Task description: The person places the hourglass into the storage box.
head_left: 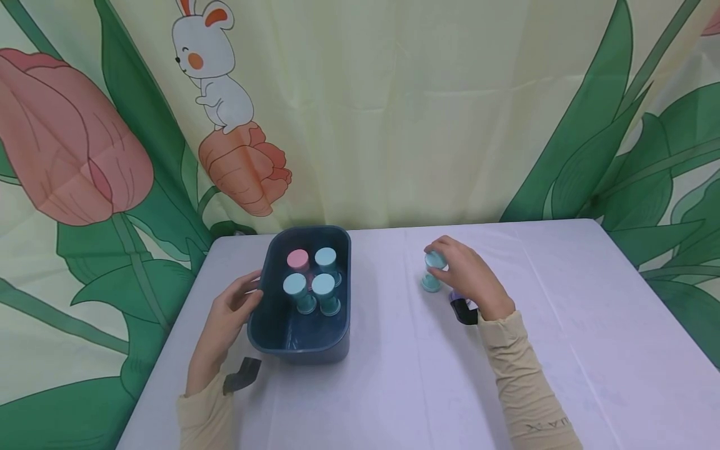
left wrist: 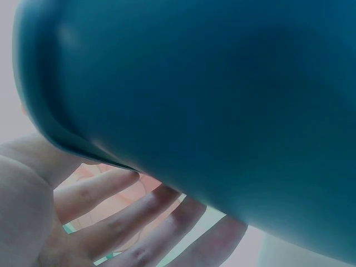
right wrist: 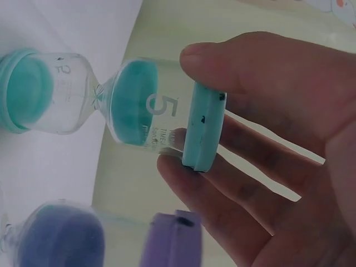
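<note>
Cream and green, the printed curtain (head_left: 427, 125) is hanging behind the white-covered table (head_left: 388, 400). Left of the table's middle, the dark blue bin (head_left: 323, 356) is sitting, its mouth facing up. I am resting my left grip (head_left: 225, 319) against the bin's left side, the fingers lying loosely spread and nearly straight along its outer wall. With my right grip (head_left: 471, 273) I am pinching a teal timer (right wrist: 136, 103) by its top cap, thumb and fingers parting just as wide as the cap. It is standing upright near the table's middle, right of the bin and apart from it; I cannot tell whether I am bearing its weight. A purple timer (right wrist: 61, 239) is standing just beside it, mostly hiding under my right grip in the head view. Inside the bin, three more teal timers (head_left: 323, 285) and one pink timer (head_left: 298, 260) are standing upright, close together.
</note>
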`<state>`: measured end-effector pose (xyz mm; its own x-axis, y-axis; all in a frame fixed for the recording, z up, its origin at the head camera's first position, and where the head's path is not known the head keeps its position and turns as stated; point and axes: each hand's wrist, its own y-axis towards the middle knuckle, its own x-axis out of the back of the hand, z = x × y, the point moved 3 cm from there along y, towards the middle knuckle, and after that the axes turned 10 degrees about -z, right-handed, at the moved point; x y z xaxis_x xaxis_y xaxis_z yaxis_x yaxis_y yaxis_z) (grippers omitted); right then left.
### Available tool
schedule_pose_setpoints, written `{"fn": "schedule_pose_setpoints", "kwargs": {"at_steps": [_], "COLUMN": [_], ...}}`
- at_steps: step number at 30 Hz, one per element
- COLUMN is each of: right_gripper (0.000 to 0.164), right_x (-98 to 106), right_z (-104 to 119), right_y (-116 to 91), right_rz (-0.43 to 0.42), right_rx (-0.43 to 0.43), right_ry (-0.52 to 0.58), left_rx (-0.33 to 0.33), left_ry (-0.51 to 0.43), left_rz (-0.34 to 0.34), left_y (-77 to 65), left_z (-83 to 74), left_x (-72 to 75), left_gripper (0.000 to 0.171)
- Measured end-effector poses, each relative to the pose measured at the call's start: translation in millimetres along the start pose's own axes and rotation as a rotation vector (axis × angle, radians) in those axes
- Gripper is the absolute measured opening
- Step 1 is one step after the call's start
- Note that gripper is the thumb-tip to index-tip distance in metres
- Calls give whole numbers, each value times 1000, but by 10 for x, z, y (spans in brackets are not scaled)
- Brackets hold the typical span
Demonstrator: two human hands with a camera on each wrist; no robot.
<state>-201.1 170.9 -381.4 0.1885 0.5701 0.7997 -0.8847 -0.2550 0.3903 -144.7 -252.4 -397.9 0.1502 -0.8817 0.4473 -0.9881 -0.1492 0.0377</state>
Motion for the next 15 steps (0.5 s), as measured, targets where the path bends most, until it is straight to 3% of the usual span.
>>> {"fn": "schedule_pose_setpoints", "kwargs": {"at_steps": [15], "right_gripper": [31], "right_x": [127], "right_z": [162], "right_y": [64], "right_rz": [-61], "right_rx": [41], "right_ry": [10], "left_rx": [-2], "left_ry": [25], "left_rz": [-7], "left_y": [6], "left_z": [19], "left_x": [-2], "left_gripper": [60]}}
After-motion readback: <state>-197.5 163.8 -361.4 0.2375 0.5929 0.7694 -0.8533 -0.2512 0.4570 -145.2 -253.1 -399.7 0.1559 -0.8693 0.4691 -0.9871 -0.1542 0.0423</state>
